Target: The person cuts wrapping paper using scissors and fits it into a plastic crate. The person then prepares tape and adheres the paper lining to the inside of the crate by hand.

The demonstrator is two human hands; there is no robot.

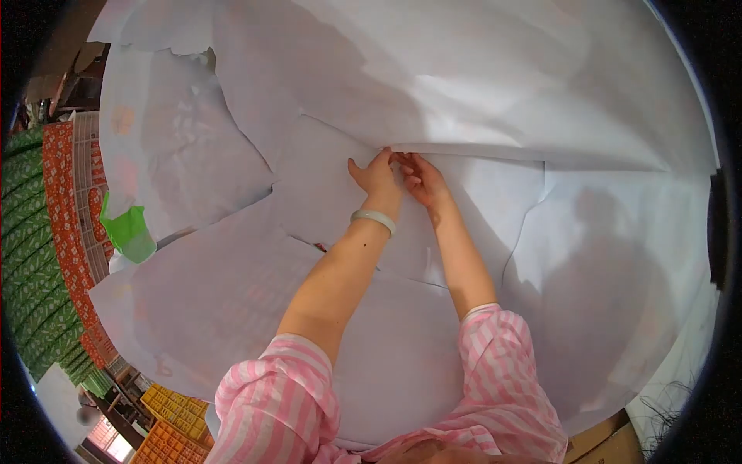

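Note:
A large white sheet (479, 62), like paper or thin fabric, spreads across most of the head view with folds and overlapping flaps. Near the centre, my left hand (378, 174) touches the lower edge of a raised fold, its fingertips pressed at that edge and its thumb apart. Close beside it on the right, my right hand (424, 180) has curled fingers at the same edge. The fingertips of both hands nearly meet, and the fold partly hides them. A pale bangle (374, 222) circles my left wrist. Striped pink and white sleeves cover my upper arms.
A bright green piece (127, 230) lies at the sheet's left edge. Green patterned fabric (35, 255) and a red patterned strip (66, 232) are at far left. Yellow crates (176, 410) and orange crates (162, 447) stand at lower left. Cardboard (607, 445) shows at lower right.

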